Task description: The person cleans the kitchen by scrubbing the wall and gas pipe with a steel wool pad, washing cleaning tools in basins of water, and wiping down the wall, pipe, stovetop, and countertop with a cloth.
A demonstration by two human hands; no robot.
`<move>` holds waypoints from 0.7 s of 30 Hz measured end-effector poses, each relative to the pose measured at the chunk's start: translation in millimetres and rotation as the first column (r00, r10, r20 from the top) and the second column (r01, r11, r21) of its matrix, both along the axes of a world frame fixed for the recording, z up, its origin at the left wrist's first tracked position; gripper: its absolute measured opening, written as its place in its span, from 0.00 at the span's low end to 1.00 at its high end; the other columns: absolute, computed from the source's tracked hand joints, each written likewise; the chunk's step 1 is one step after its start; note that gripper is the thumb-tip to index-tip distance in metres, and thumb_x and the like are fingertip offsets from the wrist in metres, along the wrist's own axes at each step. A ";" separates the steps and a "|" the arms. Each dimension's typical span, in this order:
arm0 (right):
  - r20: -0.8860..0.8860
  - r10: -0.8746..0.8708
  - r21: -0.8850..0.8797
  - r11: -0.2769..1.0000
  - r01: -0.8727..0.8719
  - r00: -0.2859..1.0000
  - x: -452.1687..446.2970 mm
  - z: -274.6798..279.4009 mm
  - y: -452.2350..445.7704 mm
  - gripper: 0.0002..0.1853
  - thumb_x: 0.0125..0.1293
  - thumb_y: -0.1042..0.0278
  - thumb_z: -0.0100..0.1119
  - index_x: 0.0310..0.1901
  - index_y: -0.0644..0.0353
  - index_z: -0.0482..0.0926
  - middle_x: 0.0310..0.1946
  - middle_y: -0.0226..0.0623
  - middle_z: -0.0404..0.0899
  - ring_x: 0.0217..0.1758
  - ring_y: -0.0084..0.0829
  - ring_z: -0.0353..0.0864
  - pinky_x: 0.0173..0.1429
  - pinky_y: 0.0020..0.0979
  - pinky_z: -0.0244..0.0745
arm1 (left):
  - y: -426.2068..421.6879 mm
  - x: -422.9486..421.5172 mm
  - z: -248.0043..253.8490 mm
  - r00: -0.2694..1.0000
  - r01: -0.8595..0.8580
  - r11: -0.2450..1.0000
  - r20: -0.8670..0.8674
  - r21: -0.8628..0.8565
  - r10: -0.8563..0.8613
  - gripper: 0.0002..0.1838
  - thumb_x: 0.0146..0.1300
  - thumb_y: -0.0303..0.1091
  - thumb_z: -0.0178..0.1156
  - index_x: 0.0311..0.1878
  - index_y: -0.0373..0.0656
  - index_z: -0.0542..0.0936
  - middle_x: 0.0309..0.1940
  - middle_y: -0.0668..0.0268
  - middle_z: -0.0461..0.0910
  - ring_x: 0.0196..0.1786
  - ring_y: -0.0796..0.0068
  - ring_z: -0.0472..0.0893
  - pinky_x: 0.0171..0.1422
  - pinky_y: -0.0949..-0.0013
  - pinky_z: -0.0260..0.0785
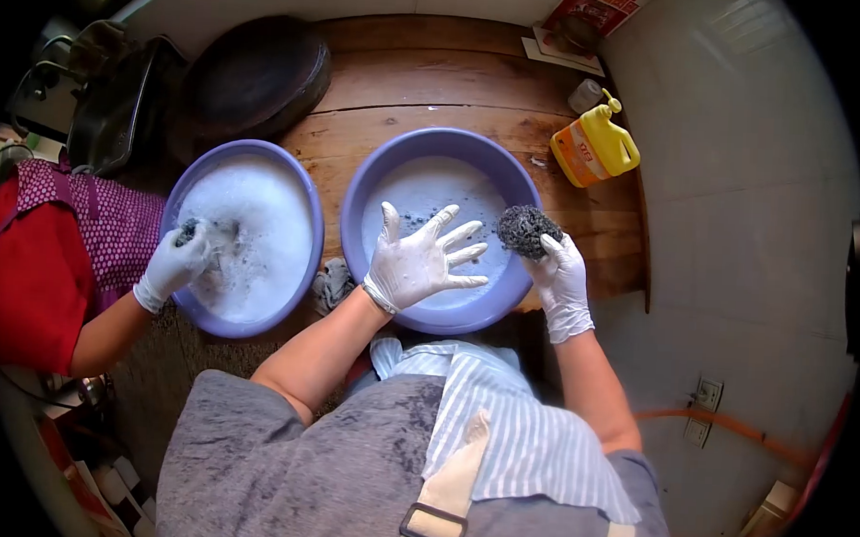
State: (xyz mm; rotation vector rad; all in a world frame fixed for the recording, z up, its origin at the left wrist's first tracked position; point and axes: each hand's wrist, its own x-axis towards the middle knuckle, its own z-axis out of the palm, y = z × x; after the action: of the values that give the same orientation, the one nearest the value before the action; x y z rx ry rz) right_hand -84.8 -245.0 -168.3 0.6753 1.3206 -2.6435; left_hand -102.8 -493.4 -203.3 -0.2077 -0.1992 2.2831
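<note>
My left hand (419,260), in a white glove, is spread palm up over the right purple basin (354,203), with nothing in it. My right hand (557,282), gloved too, grips a dark grey, crinkled, wet-looking clump (525,231) at the basin's right rim; its exact kind I cannot make out. Cloudy, whitish liquid (424,177) fills the lower part of this basin, and small dark bits float in it.
At left, a co-worker's gloved hand (174,262) holds a dark clump in another purple basin (315,206) of foamy liquid. A yellow pump bottle (594,146) stands at right. Behind are a large dark round pan (256,74) and a black sink (115,111). A grey rag (332,285) lies between the basins.
</note>
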 end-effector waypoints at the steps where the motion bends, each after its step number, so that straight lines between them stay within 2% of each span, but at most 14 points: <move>1: -0.001 0.006 0.000 1.000 -0.006 1.000 -0.6 -3.1 -0.9 0.15 0.67 0.76 0.54 0.54 0.66 0.73 0.50 0.43 0.81 0.53 0.38 0.82 0.60 0.44 0.78 | -1.1 -0.6 -0.6 1.000 -0.011 1.000 0.010 0.003 0.011 0.57 0.50 0.81 0.51 0.76 0.55 0.52 0.79 0.55 0.40 0.79 0.42 0.46 0.72 0.19 0.33; 3: -0.033 0.009 0.064 0.998 -0.007 0.999 -1.3 -10.4 -2.5 0.16 0.66 0.78 0.53 0.56 0.66 0.73 0.52 0.44 0.80 0.55 0.39 0.80 0.61 0.46 0.78 | -3.0 -0.4 -1.5 0.999 -0.031 0.999 0.032 -0.016 0.032 0.57 0.49 0.82 0.51 0.77 0.55 0.52 0.80 0.57 0.39 0.79 0.43 0.45 0.71 0.17 0.33; 5: -0.040 0.025 0.049 0.999 -0.023 0.999 -1.9 -13.5 -4.7 0.17 0.66 0.79 0.53 0.57 0.66 0.72 0.53 0.45 0.79 0.56 0.40 0.80 0.61 0.47 0.77 | -5.5 0.8 -2.0 0.997 -0.050 0.998 0.052 -0.038 0.051 0.57 0.49 0.82 0.51 0.77 0.56 0.52 0.80 0.59 0.39 0.79 0.44 0.43 0.71 0.16 0.32; 8: -0.030 0.049 0.031 0.998 -0.048 0.998 -5.6 -15.0 -7.6 0.18 0.66 0.80 0.51 0.59 0.67 0.72 0.54 0.46 0.78 0.57 0.41 0.80 0.62 0.48 0.77 | -7.4 -1.5 -3.5 0.994 -0.077 0.994 0.073 -0.072 0.083 0.57 0.50 0.81 0.51 0.77 0.54 0.54 0.79 0.56 0.41 0.80 0.47 0.43 0.73 0.21 0.33; 10: -0.006 0.057 0.031 0.998 -0.057 0.998 -6.3 -15.5 -9.4 0.19 0.67 0.80 0.51 0.59 0.67 0.72 0.54 0.46 0.78 0.57 0.41 0.80 0.62 0.48 0.77 | -8.1 -2.3 -8.8 0.989 -0.103 0.994 0.099 -0.047 0.107 0.58 0.51 0.81 0.49 0.76 0.47 0.55 0.78 0.51 0.44 0.80 0.51 0.44 0.78 0.30 0.35; 11: 0.014 0.061 0.035 0.997 -0.062 0.998 -7.2 -16.3 -9.9 0.18 0.67 0.80 0.50 0.58 0.67 0.72 0.54 0.46 0.79 0.57 0.42 0.80 0.62 0.48 0.77 | -8.4 -2.9 -11.8 0.989 -0.104 0.994 0.098 -0.046 0.108 0.58 0.51 0.81 0.49 0.76 0.47 0.55 0.78 0.51 0.44 0.80 0.51 0.44 0.78 0.30 0.35; 13: 0.036 0.064 0.040 0.997 -0.066 0.997 -7.4 -16.7 -11.6 0.17 0.67 0.79 0.50 0.58 0.68 0.73 0.53 0.46 0.79 0.56 0.42 0.80 0.62 0.48 0.77 | -9.8 -3.0 -13.7 0.990 -0.127 0.991 0.062 -0.047 0.130 0.60 0.54 0.81 0.47 0.75 0.37 0.55 0.77 0.47 0.48 0.80 0.52 0.47 0.81 0.42 0.39; 14: 0.064 0.053 0.034 0.998 -0.055 0.997 -8.0 -16.6 -12.5 0.17 0.68 0.79 0.49 0.57 0.68 0.73 0.53 0.46 0.79 0.56 0.42 0.80 0.62 0.49 0.77 | -10.3 -3.4 -14.8 0.990 -0.127 0.991 0.063 -0.045 0.130 0.60 0.54 0.81 0.47 0.75 0.37 0.55 0.77 0.47 0.48 0.80 0.52 0.47 0.81 0.42 0.39; 16: 0.093 0.042 0.032 0.998 -0.045 0.995 -8.5 -16.9 -12.7 0.16 0.68 0.78 0.49 0.57 0.69 0.74 0.52 0.46 0.79 0.56 0.41 0.80 0.62 0.49 0.76 | -10.9 -4.8 -14.3 0.984 -0.152 0.987 0.091 -0.052 0.156 0.60 0.56 0.81 0.44 0.73 0.31 0.56 0.76 0.45 0.50 0.79 0.52 0.49 0.82 0.47 0.40; 19: 0.187 0.017 0.104 0.994 -0.037 0.982 -8.4 -23.0 -10.4 0.16 0.69 0.78 0.48 0.56 0.70 0.74 0.52 0.46 0.80 0.55 0.41 0.81 0.60 0.46 0.78 | -11.9 -6.9 -14.9 0.977 -0.177 0.983 0.112 -0.046 0.182 0.59 0.58 0.79 0.43 0.72 0.28 0.57 0.75 0.44 0.53 0.79 0.52 0.50 0.82 0.48 0.42; 21: 0.185 0.092 0.131 0.984 -0.117 0.978 -8.4 -34.0 -7.3 0.15 0.68 0.76 0.52 0.55 0.67 0.75 0.50 0.43 0.81 0.52 0.37 0.82 0.58 0.44 0.80 | -14.6 -11.7 -20.8 0.974 -0.186 0.981 0.117 -0.057 0.192 0.57 0.60 0.78 0.42 0.71 0.28 0.58 0.75 0.44 0.53 0.79 0.52 0.51 0.81 0.48 0.43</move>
State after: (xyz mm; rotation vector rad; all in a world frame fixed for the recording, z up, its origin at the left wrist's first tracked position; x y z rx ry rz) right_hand -93.2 -252.3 -202.3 0.8157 1.4581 -2.3625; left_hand -114.5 -508.0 -224.1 -0.3662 -0.2388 2.4677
